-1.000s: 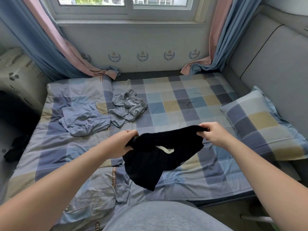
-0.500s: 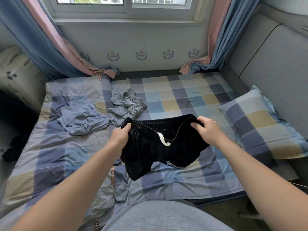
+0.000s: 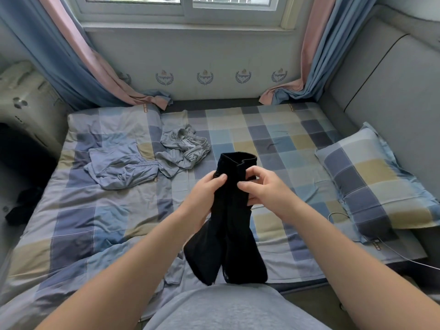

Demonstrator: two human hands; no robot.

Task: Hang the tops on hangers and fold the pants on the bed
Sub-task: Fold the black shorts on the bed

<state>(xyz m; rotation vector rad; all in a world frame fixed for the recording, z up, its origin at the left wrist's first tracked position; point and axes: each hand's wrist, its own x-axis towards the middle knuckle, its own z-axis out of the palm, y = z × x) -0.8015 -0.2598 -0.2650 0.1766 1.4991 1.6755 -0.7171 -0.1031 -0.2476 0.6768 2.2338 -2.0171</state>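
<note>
Left hand (image 3: 209, 189), right hand (image 3: 262, 190): both pinching black shorts (image 3: 234, 234) at waistband; spread earlier, now doubled lengthwise; first fold judged made, above bed (image 3: 262, 129).

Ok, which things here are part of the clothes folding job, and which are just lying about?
Part of the job: black pants, in the grip of the left hand and right hand; blue garment and grey garment, crumpled on the bed.
Just lying about: pillow, curtains, dark bundle on the floor at left.
</note>
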